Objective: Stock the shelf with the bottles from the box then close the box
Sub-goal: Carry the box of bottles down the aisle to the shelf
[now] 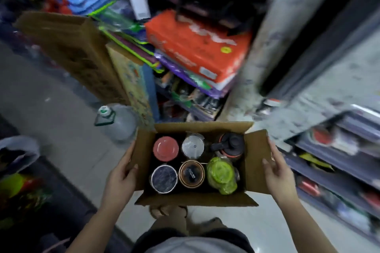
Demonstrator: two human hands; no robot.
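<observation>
Pale floor tiles under my feet, and straight ahead the box (197,199) — both hands on it, flaps up. My left hand (121,176) clasps the nine o'clock flap, my right hand (276,172) the three o'clock one. Six bottles (191,160) stand inside, smooth round lids — weighty, I'd judge, so grip the cardboard walls low. Beyond, at twelve o'clock, blurred cluttered shelves (185,80).

Nothing can be read: the white print on the orange box (197,45) at far centre is blurred
</observation>
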